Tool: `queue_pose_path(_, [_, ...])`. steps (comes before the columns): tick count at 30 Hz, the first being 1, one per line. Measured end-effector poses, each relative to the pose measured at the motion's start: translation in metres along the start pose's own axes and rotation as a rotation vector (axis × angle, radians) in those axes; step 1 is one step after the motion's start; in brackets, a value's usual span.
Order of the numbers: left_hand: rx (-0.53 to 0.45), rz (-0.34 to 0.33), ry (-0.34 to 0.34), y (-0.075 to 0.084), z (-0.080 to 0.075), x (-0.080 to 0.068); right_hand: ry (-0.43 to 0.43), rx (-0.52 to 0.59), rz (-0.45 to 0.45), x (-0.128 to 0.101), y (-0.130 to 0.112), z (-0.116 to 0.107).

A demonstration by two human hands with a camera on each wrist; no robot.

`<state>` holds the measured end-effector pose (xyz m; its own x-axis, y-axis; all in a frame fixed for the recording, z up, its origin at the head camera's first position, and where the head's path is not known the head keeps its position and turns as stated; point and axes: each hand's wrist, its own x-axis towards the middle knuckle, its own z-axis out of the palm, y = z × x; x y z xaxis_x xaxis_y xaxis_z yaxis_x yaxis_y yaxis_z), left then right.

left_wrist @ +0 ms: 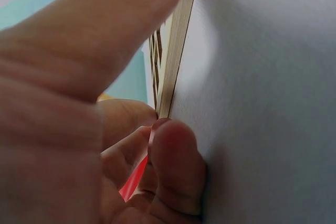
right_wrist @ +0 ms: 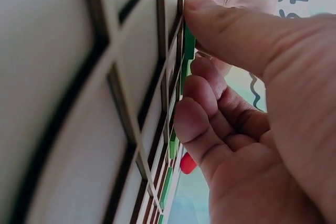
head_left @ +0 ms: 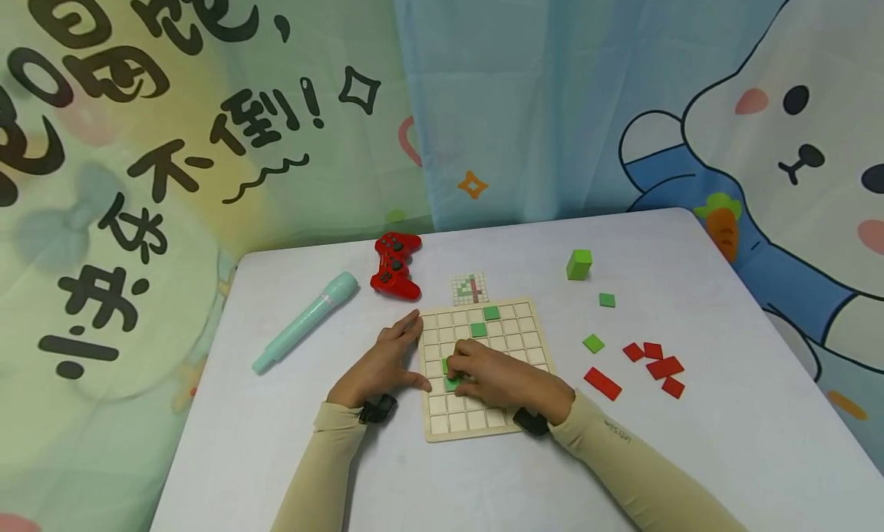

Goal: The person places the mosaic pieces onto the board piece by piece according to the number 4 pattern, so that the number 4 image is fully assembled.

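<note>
A printed cartoon curtain hangs behind a white table where a person in beige sleeves works over a wooden grid board, which lies flat near the table's middle. The left hand rests against the board's left edge with fingers extended, steadying it, and in the left wrist view the fingertips touch that wooden rim. The right hand lies on the board with fingers curled down onto a green tile in the left part of the grid, pressing or pinching it at a cell (whether it is fully seated cannot be told, since the fingers cover most of it). Two more green tiles already sit in cells in the upper rows. Left of the board lies a mint-coloured toy microphone; behind it, a red game controller and a small pattern card, just beyond the board's far edge. To the right stand a green cube, loose green tiles and a cluster of red tiles, well apart from both hands. The likely hazard: a tile pushed in askew could jam on the thin dividers or tip out, and a hard press could slide the light board across the smooth table should the left hand ease off, knocking the seated tiles loose.
</note>
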<state>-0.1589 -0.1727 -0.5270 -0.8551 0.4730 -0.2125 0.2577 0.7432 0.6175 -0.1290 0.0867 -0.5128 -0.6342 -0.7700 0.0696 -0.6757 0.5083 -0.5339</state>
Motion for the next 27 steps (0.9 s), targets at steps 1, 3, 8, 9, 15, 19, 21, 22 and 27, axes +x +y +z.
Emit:
queue_pose_path(1, [0.003, 0.005, 0.001, 0.0, 0.0, 0.0, 0.0, 0.005, 0.003, 0.001, 0.0, 0.0])
queue_pose_path(3, [0.01, 0.017, 0.0, -0.001, -0.001, 0.0, 0.002, 0.014, 0.004, 0.002, 0.001, -0.001])
queue_pose_path(8, [0.012, 0.04, -0.001, -0.002, -0.002, 0.0, -0.02, 0.052, 0.045, 0.005, 0.002, -0.001])
queue_pose_path(9, [0.009, 0.041, 0.0, -0.002, -0.002, 0.0, -0.029, 0.062, 0.058, 0.005, 0.002, -0.002])
queue_pose_path(15, [-0.013, 0.036, 0.005, -0.002, 0.002, 0.001, -0.002, 0.15, 0.149, -0.008, 0.002, -0.014])
queue_pose_path(19, [-0.017, 0.031, 0.007, -0.001, 0.003, 0.001, 0.154, 0.167, 0.176, -0.032, 0.015, -0.033])
queue_pose_path(21, [-0.017, 0.025, 0.006, 0.001, 0.003, 0.001, 0.264, 0.151, 0.179, -0.049, 0.027, -0.042])
queue_pose_path(22, [-0.016, 0.023, 0.007, 0.001, 0.003, 0.001, 0.314, 0.148, 0.194, -0.059, 0.033, -0.047])
queue_pose_path(27, [-0.016, 0.006, 0.007, 0.002, 0.0, -0.001, 0.519, 0.148, 0.329, -0.107, 0.064, -0.068])
